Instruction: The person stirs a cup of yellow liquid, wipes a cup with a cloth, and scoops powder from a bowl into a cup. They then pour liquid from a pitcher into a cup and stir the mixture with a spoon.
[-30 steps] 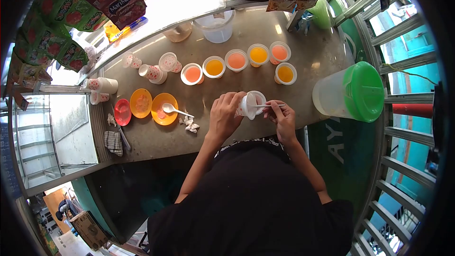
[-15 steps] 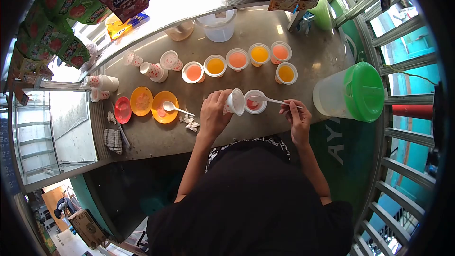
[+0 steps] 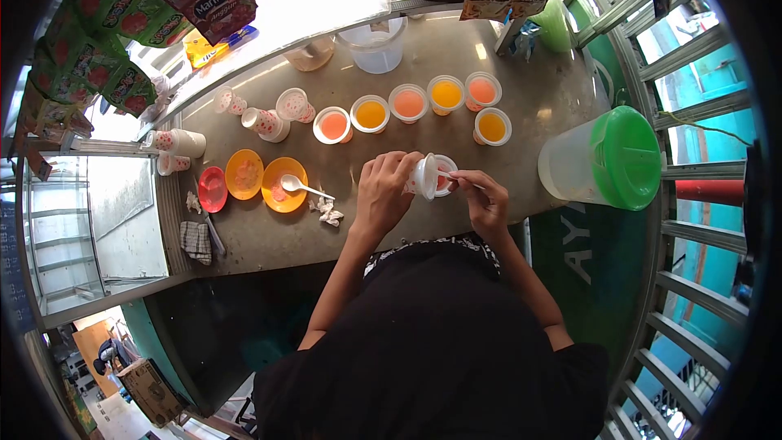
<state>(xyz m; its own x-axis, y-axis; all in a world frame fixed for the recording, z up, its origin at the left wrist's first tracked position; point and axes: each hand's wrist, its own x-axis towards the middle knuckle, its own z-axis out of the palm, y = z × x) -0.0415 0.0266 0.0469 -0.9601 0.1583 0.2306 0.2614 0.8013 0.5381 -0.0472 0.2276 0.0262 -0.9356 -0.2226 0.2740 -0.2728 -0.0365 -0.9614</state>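
Note:
My left hand (image 3: 387, 193) is closed around a white plastic cup (image 3: 425, 176), tilted with its mouth toward the right. Just behind that rim, partly hidden, stands another cup (image 3: 445, 165) with reddish contents. In my right hand (image 3: 485, 204) the fingers pinch the handle of a white spoon (image 3: 446, 173); its bowl end is at the two cups and I cannot make it out. Behind my hands runs a row of filled cups, among them a pink one (image 3: 408, 102) and an orange one (image 3: 445, 94).
To the left lie an orange plate (image 3: 284, 200) with a white spoon (image 3: 305, 187), a second orange plate (image 3: 244, 159) and a red plate (image 3: 213, 204). Stacked cups (image 3: 265, 124) stand behind them. A green-lidded container (image 3: 570, 159) lies at right. Sachets (image 3: 130, 16) hang at upper left.
My left hand has moved right with its cup, now overlapping the standing cup. My right hand has moved left with the spoon, closer to the tilted cup.

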